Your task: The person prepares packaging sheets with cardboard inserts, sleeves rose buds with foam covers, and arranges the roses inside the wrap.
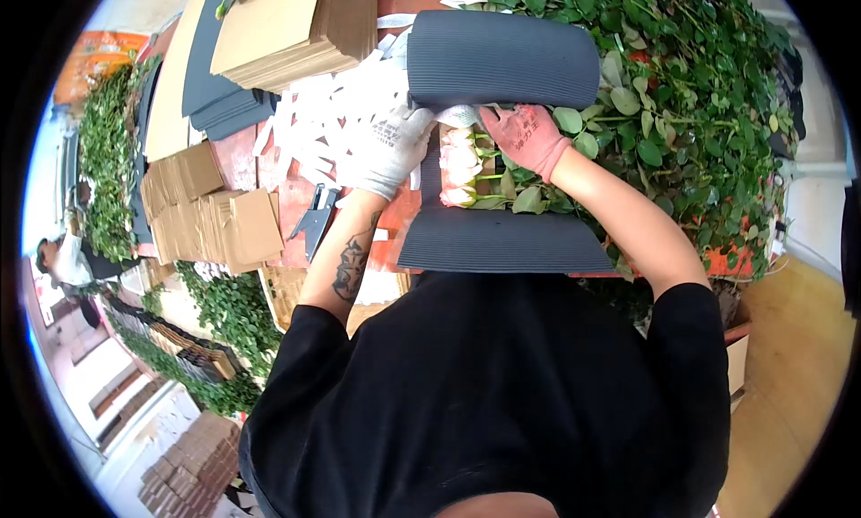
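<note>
A row of pale pink roses (459,166) lies with green stems on dark corrugated sheet, between the sheet's curved far part (502,59) and its near flap (507,242). My left hand (386,152), in a white glove, is at the left edge by the far part, its fingertips near a white wrapped piece (457,116). My right hand (526,139), in a pink glove, is over the stems just right of the blooms, fingers bent toward the same white piece. What either hand grips is too small to make out.
Leafy green stems (664,114) cover the table's right side. White paper strips (314,114), a black stapler-like tool (316,218), folded cardboard (211,217) and a cardboard stack (287,25) are on the left. A person (70,260) is at the far left.
</note>
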A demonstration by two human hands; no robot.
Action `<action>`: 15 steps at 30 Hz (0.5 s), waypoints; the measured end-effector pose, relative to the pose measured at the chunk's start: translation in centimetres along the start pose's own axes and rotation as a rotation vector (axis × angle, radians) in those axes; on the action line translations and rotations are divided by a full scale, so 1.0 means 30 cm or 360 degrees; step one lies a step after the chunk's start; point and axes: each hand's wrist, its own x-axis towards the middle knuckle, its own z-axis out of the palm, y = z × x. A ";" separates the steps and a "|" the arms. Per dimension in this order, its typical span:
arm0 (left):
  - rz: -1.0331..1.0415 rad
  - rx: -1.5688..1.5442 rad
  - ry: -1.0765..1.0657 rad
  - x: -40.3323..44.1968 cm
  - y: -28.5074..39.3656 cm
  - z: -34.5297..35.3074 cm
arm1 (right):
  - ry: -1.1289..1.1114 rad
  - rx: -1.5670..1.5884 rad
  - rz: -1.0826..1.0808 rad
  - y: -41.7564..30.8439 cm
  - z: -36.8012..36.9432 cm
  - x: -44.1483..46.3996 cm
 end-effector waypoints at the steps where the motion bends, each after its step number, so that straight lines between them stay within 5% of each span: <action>1: 0.0026 0.0000 -0.0012 0.001 -0.011 0.001 | 0.0005 0.0002 0.0028 0.001 0.021 -0.006; 15: 0.0058 0.0033 -0.0224 0.025 -0.020 0.002 | 0.0020 0.0104 0.0047 0.004 0.060 -0.009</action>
